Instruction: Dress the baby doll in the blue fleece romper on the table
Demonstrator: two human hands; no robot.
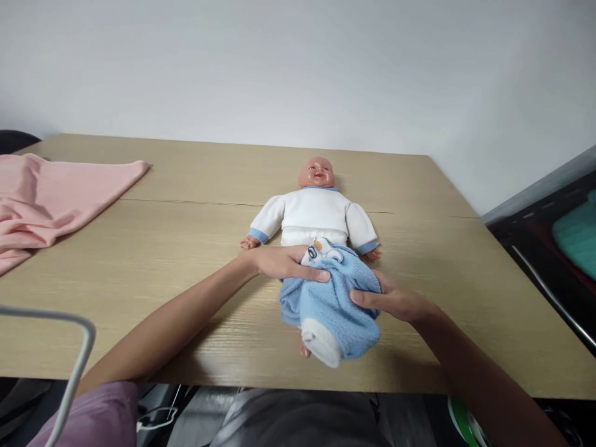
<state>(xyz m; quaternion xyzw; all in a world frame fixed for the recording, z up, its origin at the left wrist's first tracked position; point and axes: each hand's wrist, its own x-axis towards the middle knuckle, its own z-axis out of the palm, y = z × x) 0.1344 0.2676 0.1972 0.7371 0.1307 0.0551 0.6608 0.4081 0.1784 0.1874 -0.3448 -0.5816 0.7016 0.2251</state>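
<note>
On its back on the table lies a baby doll (316, 211), head toward the wall, in a white long-sleeved top with blue cuffs and collar. Over its legs is a bunched light-blue terry garment (338, 301), apparently pants, with a white cuff and a printed white patch near the top. My left hand (288, 262) grips the garment's upper left, thumb on top. My right hand (386, 298) holds its right side, thumb on the cloth and fingers behind it. One small foot (304, 349) shows below the cloth; the rest of the legs is hidden.
A pink cloth (60, 205) lies at the table's left. A white cable or tube (86, 347) curves across the lower left. The wooden table (186, 230) meets a plain wall at the back. A dark case-like object with teal fabric (577, 230) stands to the right.
</note>
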